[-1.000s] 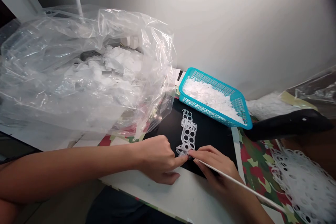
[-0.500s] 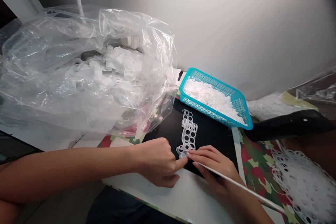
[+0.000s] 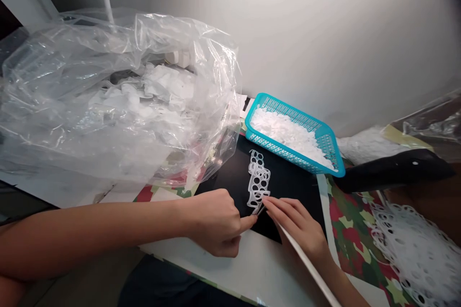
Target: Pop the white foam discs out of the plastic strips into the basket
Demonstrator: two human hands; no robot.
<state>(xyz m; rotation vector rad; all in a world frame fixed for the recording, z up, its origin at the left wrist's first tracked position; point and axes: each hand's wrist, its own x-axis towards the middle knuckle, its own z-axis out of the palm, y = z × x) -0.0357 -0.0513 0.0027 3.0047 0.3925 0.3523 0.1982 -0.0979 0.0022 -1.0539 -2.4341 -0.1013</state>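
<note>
A white plastic sheet full of round holes (image 3: 258, 182) lies on a black board (image 3: 297, 187). My left hand (image 3: 218, 223) has its index finger stretched out, its tip at the near end of this sheet. Its other fingers are curled in, and what they hold, if anything, is hidden. Opposite it, my right hand (image 3: 300, 228) pinches near the sheet's lower right edge. A long, thin white strip (image 3: 306, 264) runs from these fingers along the palm and forearm toward the bottom of the view.
Behind the board stands a blue basket (image 3: 340, 160) of small white pieces. A big clear plastic bag (image 3: 216, 81) with white material fills the left. At right lie a pile of holed white sheets (image 3: 421, 254), a black object (image 3: 396, 170) and a camouflage-patterned cloth (image 3: 347, 230).
My right fingertips have moved slightly up and away from my left fingertip. The long strip has swung to a steeper angle. The sheet's near end has shifted; my left hand is nearly still.
</note>
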